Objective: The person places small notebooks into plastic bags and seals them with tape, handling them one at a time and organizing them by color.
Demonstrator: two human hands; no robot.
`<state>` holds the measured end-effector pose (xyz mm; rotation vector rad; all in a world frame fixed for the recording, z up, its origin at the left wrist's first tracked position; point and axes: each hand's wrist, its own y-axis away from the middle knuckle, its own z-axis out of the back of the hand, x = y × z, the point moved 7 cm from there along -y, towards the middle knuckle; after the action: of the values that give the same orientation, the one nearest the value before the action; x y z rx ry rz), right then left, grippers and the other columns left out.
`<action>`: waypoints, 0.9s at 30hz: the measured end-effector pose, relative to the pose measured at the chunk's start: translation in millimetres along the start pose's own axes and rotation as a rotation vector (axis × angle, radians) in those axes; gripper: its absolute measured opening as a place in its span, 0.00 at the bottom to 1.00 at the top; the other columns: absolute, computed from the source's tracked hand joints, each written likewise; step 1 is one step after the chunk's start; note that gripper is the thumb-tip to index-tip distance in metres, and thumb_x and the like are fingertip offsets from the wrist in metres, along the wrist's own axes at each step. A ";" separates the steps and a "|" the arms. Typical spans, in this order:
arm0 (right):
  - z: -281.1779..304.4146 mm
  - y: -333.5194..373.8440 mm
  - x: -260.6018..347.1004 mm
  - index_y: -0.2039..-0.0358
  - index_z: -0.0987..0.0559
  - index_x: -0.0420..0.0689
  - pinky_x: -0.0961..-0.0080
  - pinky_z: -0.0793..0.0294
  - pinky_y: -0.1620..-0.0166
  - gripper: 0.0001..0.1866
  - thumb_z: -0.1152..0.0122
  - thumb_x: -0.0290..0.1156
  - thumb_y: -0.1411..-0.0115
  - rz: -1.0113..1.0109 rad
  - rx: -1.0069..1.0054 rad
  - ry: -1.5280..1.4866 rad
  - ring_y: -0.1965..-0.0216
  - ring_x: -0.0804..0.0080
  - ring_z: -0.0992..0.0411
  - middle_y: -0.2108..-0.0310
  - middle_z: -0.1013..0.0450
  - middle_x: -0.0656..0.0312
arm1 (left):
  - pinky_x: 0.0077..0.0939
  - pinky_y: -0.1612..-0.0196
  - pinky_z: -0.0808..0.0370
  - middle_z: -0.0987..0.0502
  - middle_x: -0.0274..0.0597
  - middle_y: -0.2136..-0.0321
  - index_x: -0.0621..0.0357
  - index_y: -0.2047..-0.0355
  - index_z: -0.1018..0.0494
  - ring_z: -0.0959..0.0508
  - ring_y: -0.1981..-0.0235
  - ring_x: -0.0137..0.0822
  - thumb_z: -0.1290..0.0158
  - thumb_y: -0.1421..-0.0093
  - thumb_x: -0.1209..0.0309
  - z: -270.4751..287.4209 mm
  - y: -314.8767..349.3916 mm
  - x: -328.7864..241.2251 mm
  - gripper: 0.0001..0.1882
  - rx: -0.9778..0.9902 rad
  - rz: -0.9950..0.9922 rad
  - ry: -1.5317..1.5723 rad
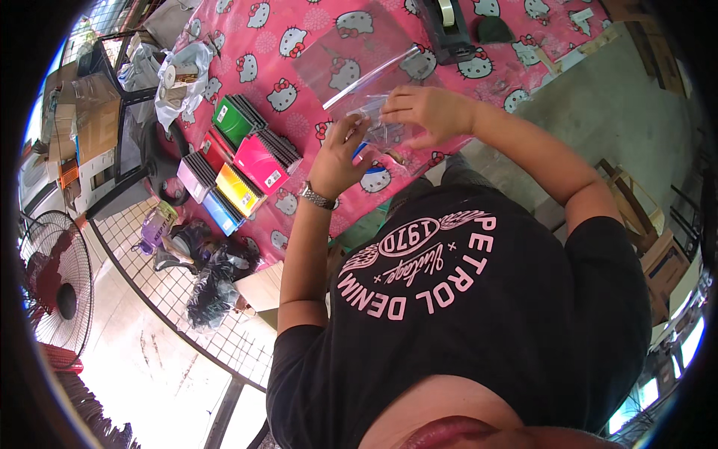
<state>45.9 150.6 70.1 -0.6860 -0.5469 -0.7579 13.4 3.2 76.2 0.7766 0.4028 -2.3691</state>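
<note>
Both our hands pinch the small clear bag (380, 129), left hand (340, 157) at its 7 o'clock, right hand (426, 112) at its 2 o'clock, equally near.

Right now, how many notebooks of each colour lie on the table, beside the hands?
Green notebook: 1
Red notebook: 1
Pink notebook: 1
White notebook: 1
Yellow notebook: 1
Blue notebook: 1
Total: 6
</note>
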 end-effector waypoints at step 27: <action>54.0 137.8 -166.9 0.74 0.21 0.42 0.73 0.31 0.66 0.13 0.37 0.40 0.47 -1.135 -0.827 -0.325 0.72 0.72 0.31 0.80 0.28 0.61 | 0.43 0.48 0.44 0.22 0.32 0.66 0.49 0.74 0.20 0.31 0.53 0.38 0.37 0.62 0.60 -11.5 -32.7 40.1 0.13 0.064 0.455 -0.236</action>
<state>38.9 335.4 -54.6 -1.2848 -0.9417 -2.0186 -28.1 15.4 45.6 0.5378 0.0419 -2.0173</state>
